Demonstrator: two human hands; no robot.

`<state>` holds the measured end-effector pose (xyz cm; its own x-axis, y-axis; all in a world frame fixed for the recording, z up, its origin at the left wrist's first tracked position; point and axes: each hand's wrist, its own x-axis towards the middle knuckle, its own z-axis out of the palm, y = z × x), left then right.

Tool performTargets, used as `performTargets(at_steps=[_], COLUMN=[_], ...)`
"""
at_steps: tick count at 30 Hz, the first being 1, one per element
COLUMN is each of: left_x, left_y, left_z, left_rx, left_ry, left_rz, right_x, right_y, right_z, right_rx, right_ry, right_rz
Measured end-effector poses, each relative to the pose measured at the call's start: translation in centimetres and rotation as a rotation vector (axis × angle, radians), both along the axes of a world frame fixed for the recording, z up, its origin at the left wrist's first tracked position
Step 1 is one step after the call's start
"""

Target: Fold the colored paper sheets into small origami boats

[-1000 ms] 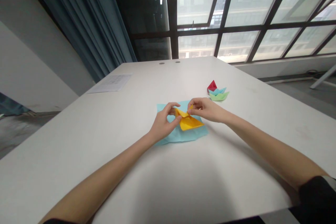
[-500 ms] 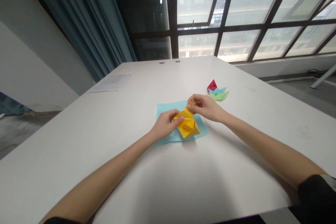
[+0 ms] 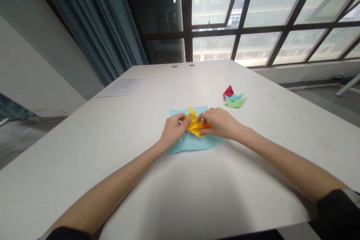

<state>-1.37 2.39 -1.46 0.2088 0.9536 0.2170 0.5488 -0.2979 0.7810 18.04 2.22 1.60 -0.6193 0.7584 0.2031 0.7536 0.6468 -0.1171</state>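
Note:
A partly folded piece of yellow origami paper (image 3: 194, 124) is held between both hands, with one pointed flap sticking up at its far side. My left hand (image 3: 174, 129) pinches its left corner between thumb and fingers. My right hand (image 3: 219, 123) grips the right side, thumb at the near edge and fingers curled over the top. Beneath them, a light blue sheet of paper (image 3: 194, 144) lies on the white table. The hands hide part of the yellow folds.
Beyond my right hand sit small folded paper boats: a red one (image 3: 228, 92), a blue one (image 3: 234, 97) and a green one (image 3: 236, 103). A printed sheet (image 3: 120, 87) lies at the table's far left. Windows and a blue curtain (image 3: 92, 22) stand behind the white table (image 3: 194, 187).
My right hand has moved from the far corner of the yellow paper down to its right side. The yellow paper has turned, and a flap now points away from me.

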Motion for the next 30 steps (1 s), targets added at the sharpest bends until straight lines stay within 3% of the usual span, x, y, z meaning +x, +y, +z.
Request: performTargets(at_steps=[6, 12, 18, 21, 26, 30], left_x=[0.3, -0.3, -1.9, -2.4, -2.2, -1.9], left_y=[-0.2, 0.9, 2.8, 3.6, 4.2, 4.0], left_z=[0.1, -0.8, -2.5, -3.0, -2.9, -2.4], left_rx=[-0.010, 0.005, -0.001, -0.059, -0.207, -0.244], left_ry=[-0.035, -0.039, -0.065, -0.184, -0.523, -0.634], left_rz=[-0.024, 0.049, 0.147, 0.201, 0.314, 0.364], right_x=[-0.1, 0.1, 0.6, 0.6, 0.6, 0.8], right_y=[0.1, 0.3, -0.1, -0.3, -0.2, -0.1], right_z=[-0.1, 0.1, 0.4, 0.6, 1.0, 0.9], right_rx=[0.059, 0.067, 0.149, 0.161, 0.073, 0.046], right_ry=[-0.217, -0.136, 0.090, 0.004, -0.115, -0.171], right_rz=[-0.037, -0.027, 0.287, 0.330, 0.257, 0.182])
